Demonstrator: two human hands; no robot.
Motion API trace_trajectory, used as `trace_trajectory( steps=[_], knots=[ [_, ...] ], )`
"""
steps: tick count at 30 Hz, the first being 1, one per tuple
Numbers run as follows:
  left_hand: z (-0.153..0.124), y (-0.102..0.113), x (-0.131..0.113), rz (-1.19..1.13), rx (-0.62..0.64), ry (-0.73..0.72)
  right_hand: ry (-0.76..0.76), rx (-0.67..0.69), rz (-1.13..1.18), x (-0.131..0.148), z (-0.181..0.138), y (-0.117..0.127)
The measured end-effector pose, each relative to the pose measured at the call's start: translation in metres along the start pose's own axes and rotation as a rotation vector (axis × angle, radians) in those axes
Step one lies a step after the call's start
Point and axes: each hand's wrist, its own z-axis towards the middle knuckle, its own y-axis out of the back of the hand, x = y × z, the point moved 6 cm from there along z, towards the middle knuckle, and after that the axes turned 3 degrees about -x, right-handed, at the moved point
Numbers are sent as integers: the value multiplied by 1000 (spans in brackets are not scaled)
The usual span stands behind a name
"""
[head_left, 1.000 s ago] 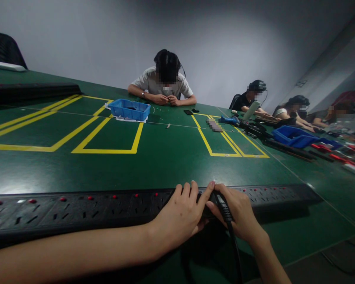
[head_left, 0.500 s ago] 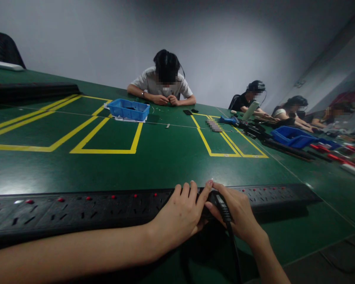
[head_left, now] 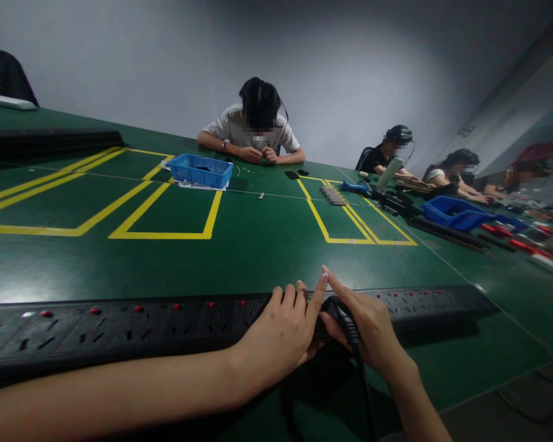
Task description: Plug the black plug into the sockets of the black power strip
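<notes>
A long black power strip (head_left: 154, 325) with slotted sockets and red buttons lies across the table's near side. Around its middle, my left hand (head_left: 278, 334) is closed, with fingers over the far edge and the thumb partly hidden. My right hand (head_left: 371, 325) grips a black power plug (head_left: 348, 324) at the strip, its index finger raised and touching my left index fingertip. From the plug a thick black cable (head_left: 366, 387) runs down toward me. My hands hide the plug's face and the socket beneath it.
A blue bin (head_left: 200, 172) stands on the green table (head_left: 258, 264) amid yellow tape outlines. Opposite, a co-worker (head_left: 258, 123) leans over the far edge. Another black strip (head_left: 50, 141) lies at left. Further right are a blue tray (head_left: 458, 212), tools and several seated people.
My right index finger has lifted slightly and extended past the strip's far edge. The left index finger has risen a little with it. The strip and plug stay nearly in place.
</notes>
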Motion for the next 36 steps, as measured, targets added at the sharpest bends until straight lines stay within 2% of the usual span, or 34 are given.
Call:
trace_trajectory(
  steps=[32, 34, 36],
  knots=[
    [1, -2, -1, -16, 3, -14, 13, -51, 22, 5, 1, 1],
    [0, -1, -1, -14, 8, -22, -6, -89, 64, 4, -1, 3],
    [-1, -1, -1, -9, 15, -24, -96, -274, 142, -4, -4, 19]
  ],
)
